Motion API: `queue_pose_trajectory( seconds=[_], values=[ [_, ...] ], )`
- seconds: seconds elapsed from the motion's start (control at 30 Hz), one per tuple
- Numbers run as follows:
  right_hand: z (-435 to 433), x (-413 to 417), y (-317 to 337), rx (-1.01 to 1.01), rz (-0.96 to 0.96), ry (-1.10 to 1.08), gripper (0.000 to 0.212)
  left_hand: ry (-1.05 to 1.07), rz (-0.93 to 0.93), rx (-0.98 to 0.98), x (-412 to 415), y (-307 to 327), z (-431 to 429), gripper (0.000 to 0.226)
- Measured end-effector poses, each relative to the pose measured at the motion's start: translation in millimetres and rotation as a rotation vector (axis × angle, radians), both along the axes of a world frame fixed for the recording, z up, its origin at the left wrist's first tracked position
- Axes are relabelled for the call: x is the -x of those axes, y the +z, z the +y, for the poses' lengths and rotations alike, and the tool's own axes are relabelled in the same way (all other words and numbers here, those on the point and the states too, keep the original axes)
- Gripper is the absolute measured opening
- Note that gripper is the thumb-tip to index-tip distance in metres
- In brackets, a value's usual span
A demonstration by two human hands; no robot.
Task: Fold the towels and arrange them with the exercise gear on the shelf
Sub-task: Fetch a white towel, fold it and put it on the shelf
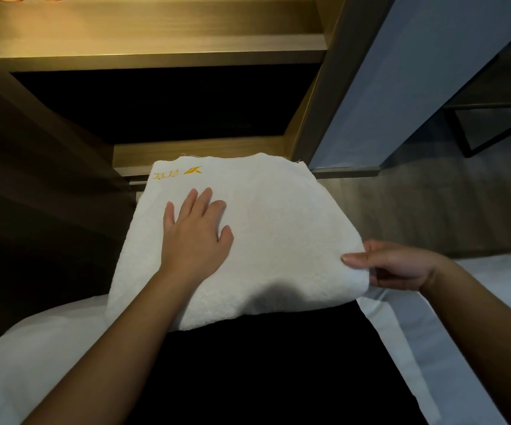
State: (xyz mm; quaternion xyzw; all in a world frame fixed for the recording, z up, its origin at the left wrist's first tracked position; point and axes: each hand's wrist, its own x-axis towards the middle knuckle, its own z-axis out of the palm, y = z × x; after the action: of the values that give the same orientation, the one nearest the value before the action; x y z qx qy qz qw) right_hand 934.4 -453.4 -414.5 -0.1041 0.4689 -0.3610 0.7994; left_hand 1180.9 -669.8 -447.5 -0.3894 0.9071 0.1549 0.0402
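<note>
— Pressing on anything, that left hand (197,231)?
— Yes. It lies flat on the folded white towel (278,225), fingers straight and spread, palm on the cloth left of the middle.
— And the right hand (395,266)?
— It pinches the towel's near right corner, thumb (355,257) on top and the other fingers tucked beneath the fold.
— Where is the towel itself?
— Right in front of the person, its near edge over dark clothing (263,363). Whether it rests on the lap or is held up, I cannot tell. Its far edge reaches the foot of a wooden shelf unit (324,102).
— Any marking?
— A yellow embroidered logo (177,173) at the far left corner, upside down from this view.
— Around it?
— White bedding (33,348) on both sides, a lit shelf board (156,47) higher up, and a dark compartment (171,102) under that.
</note>
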Motion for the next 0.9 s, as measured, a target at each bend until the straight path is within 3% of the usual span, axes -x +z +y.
queue_pose_trajectory(
  seconds=[0.2,0.33,0.43,0.53,0.63,0.73,0.77,0.9],
  values=[
    [-7,-14,15,0.196,0.396,0.231,0.056,-0.011,-0.007,0.006,2,-2,-2,0.040],
    [-14,-17,25,0.203,0.435,0.228,0.049,0.004,0.002,-0.004,-1,-1,-3,0.041],
    [-21,-17,39,0.201,0.431,0.139,0.086,0.007,0.019,-0.028,-1,0,-5,0.041],
    [-24,-19,39,0.221,0.422,0.050,0.097,0.016,0.029,-0.043,-2,-1,-7,0.042],
    [-12,-12,28,0.197,0.329,0.020,0.088,0.042,0.035,-0.053,-4,-1,-9,0.043],
    [8,-2,13,0.112,0.337,0.130,0.032,0.037,0.009,-0.042,-5,-2,-8,0.043],
    [14,2,6,0.090,0.354,0.167,0.024,0.036,0.004,-0.034,-4,-1,-7,0.043],
    [23,6,0,0.043,0.382,0.197,0.026,0.020,-0.025,-0.010,0,2,-5,0.043]
  ],
)
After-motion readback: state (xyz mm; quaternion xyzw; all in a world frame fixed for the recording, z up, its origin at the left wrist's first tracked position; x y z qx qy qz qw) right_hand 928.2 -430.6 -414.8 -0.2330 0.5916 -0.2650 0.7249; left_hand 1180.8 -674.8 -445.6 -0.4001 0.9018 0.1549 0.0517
